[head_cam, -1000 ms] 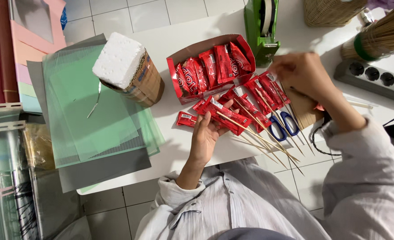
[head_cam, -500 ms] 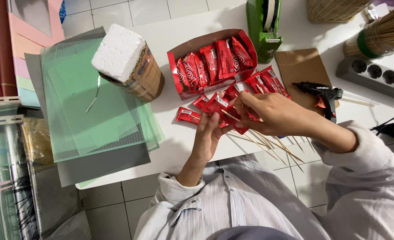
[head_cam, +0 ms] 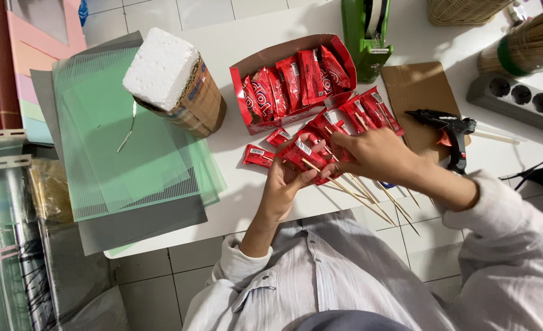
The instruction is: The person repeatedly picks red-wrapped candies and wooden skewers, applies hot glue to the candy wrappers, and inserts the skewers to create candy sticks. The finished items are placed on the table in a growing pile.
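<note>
White tiled floor was seen beneath a white worktop (head_cam: pixel 247 202) crowded with craft goods. Near its front edge, a fan of red candy packets on wooden skewers (head_cam: pixel 345 125) was held between both hands. The left hand (head_cam: pixel 283 187) was placed under the packets, its fingers (head_cam: pixel 305 178) curled up against a skewered packet (head_cam: pixel 302 153). The right hand (head_cam: pixel 375 156) was laid over the bundle from the right, fingers closed on it. The skewers' long axis was seen to run diagonally, packets up-left, bare points down-right past the worktop edge. A loose packet (head_cam: pixel 258 156) lay just left of the left hand, nearer it than the right. A red box of packets (head_cam: pixel 293 79) stood behind.
</note>
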